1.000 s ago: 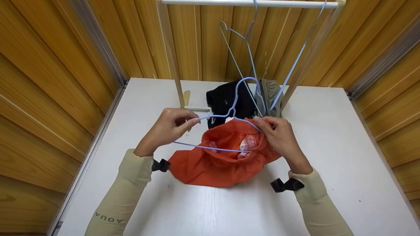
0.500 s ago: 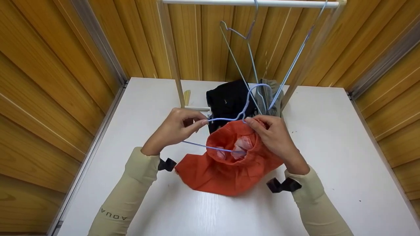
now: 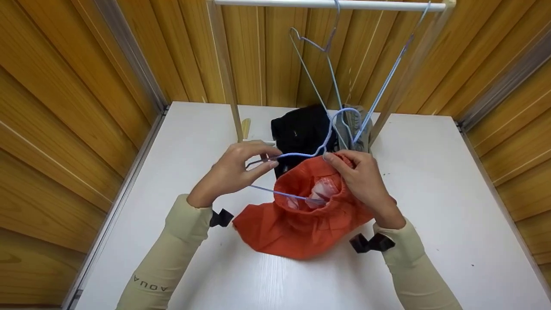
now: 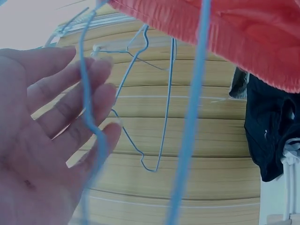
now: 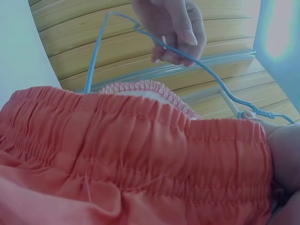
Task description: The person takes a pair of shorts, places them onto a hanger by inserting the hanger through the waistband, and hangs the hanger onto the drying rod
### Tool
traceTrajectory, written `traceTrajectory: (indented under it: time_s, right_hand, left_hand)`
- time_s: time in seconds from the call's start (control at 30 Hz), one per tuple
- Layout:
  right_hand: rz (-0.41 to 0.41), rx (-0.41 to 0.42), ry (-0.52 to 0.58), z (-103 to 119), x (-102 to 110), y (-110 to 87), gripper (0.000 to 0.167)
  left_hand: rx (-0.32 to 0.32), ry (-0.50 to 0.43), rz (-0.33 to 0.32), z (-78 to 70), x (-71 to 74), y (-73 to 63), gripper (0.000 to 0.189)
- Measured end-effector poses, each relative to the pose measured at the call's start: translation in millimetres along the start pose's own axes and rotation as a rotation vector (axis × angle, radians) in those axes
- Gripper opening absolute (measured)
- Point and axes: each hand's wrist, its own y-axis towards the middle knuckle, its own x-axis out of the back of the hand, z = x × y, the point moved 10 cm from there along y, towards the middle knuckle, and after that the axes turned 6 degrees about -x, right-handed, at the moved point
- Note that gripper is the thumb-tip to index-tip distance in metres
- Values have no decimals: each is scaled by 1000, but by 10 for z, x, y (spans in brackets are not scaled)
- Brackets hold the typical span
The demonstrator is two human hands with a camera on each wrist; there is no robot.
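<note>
My right hand (image 3: 363,178) pinches the gathered waistband of orange-red shorts (image 3: 297,232) together with the blue wire hanger (image 3: 301,154), close to the hanger's neck. The hanger's right part is inside the waist opening, and its lower bar crosses that opening. My left hand (image 3: 230,170) is around the hanger's left shoulder, thumb and forefinger apart. In the left wrist view that hand (image 4: 51,117) has its fingers spread loosely behind the wire. The elastic waistband (image 5: 131,136) fills the lower right wrist view, with white inner cloth showing above its edge.
A rack with a white top rail (image 3: 327,4) stands at the back. From it hang other blue hangers (image 3: 310,84). Black clothing (image 3: 299,129) and a grey-green garment (image 3: 363,114) are behind my hands. The white table (image 3: 443,193) is bounded by wood-patterned walls (image 3: 56,107).
The shorts and hanger have shifted a little right and nearer. My right hand has moved left along the hanger toward its neck. My left fingers have loosened from the wire.
</note>
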Motion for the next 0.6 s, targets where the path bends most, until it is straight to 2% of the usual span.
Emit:
traceTrajectory:
  time_s: [0.17, 0.3, 0.4, 0.5, 0.6]
  right_hand:
    - [-5, -41, 10, -62, 13, 16, 38]
    - [-30, -50, 8, -84, 48, 17, 39]
    - [-62, -36, 12, -77, 91, 16, 37]
    - [-84, -28, 15, -71, 125, 15, 37]
    - [-94, -32, 23, -74, 151, 18, 38]
  left_hand:
    - [-65, 3, -74, -86, 49, -2, 30]
    - [-133, -59, -181, -130, 140, -19, 23]
    - [-170, -115, -211, -145, 161, -40, 17]
    - [-175, -156, -140, -149, 82, -56, 11]
    - [-118, -189, 40, -106, -103, -82, 14]
